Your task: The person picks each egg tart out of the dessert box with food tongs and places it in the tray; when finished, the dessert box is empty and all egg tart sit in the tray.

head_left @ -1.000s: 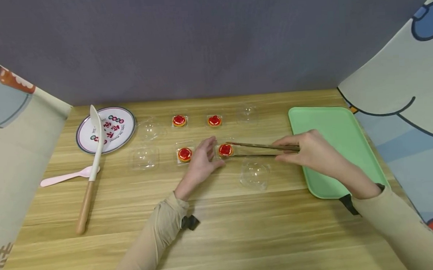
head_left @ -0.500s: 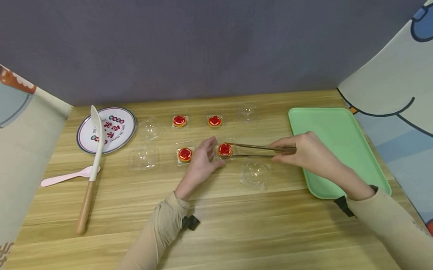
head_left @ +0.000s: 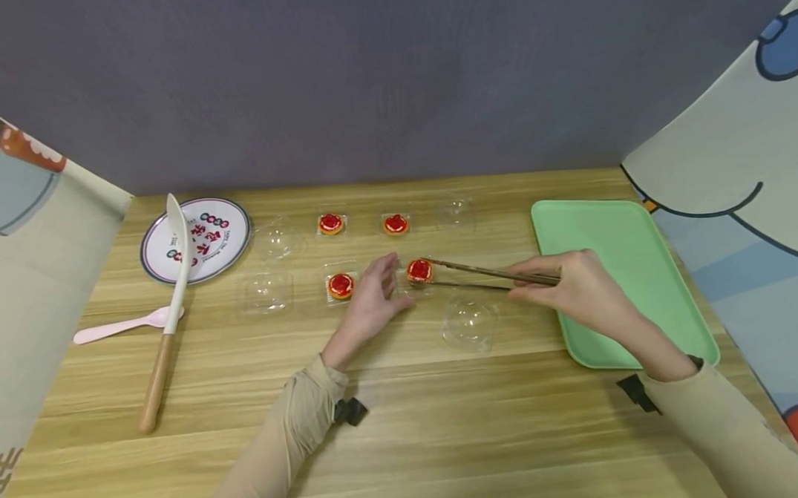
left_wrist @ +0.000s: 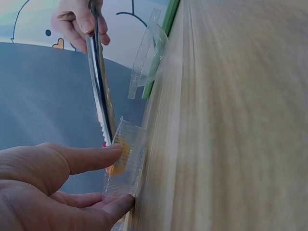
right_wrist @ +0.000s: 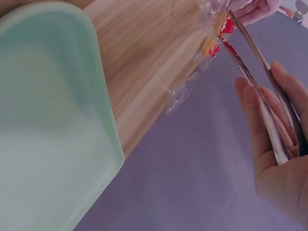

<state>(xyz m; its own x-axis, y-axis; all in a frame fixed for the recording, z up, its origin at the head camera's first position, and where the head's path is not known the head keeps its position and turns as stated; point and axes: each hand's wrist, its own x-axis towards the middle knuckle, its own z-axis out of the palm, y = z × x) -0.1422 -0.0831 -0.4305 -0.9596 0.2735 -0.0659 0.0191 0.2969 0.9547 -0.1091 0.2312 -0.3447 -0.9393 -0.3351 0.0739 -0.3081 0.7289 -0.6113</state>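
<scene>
My right hand [head_left: 577,289] holds metal tongs [head_left: 483,266], serrated near the tip in the left wrist view. The tongs' tips lie on either side of a small round tart [head_left: 419,270] topped with red and white. It sits over a clear plastic box base [left_wrist: 132,168]. Thumb and fingers of my left hand [head_left: 372,298] hold that base at its left side. In the left wrist view the thumb crosses its wall and a fingertip meets its lower end. Beside the left hand, another tart [head_left: 340,286] lies in its own clear base.
Two more tarts, one [head_left: 331,223] left and one [head_left: 396,224] right, stand behind. Clear domed lids [head_left: 470,322] flank them. A green tray [head_left: 623,269] lies right. At left are a patterned plate [head_left: 228,245], a long-handled spatula [head_left: 157,378] across it, and a pink spoon [head_left: 111,331].
My right hand and the tongs shifted slightly left, then back right. The tart between the tips has moved a little right and back. My left hand has stayed in place.
</scene>
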